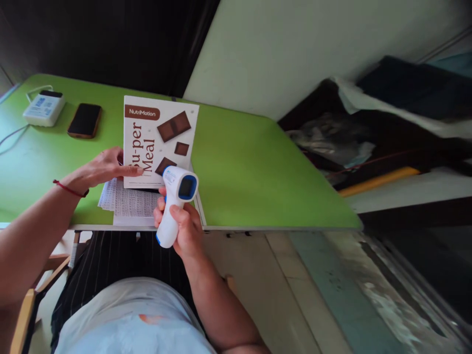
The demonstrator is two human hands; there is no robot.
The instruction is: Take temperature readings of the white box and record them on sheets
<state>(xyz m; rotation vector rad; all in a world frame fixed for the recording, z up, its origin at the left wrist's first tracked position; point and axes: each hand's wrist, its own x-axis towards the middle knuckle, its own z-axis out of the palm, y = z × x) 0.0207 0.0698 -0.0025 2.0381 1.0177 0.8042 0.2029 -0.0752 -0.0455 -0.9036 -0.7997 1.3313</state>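
Note:
In my right hand [186, 226] is a white and blue infrared thermometer [173, 201], gripped by its handle. Its small dark screen faces me, and its front end is close to the lower right of a white box [143, 142]. The box carries the words "NutriMotion" and "Meal" with pictures of chocolate pieces, and it stands upright. My left hand [106, 167] grips the box at its lower left edge, thumb across the front; the other fingers are partly hidden behind it. Below the box lie printed papers [134, 206] at the table's front edge.
The green table [250, 167] stretches to the right. At its left lie a dark phone [84, 120] and a white device [44, 107] with a cable. A pale wall rises behind. Piled cloth [332, 137] sits on a shelf at the right.

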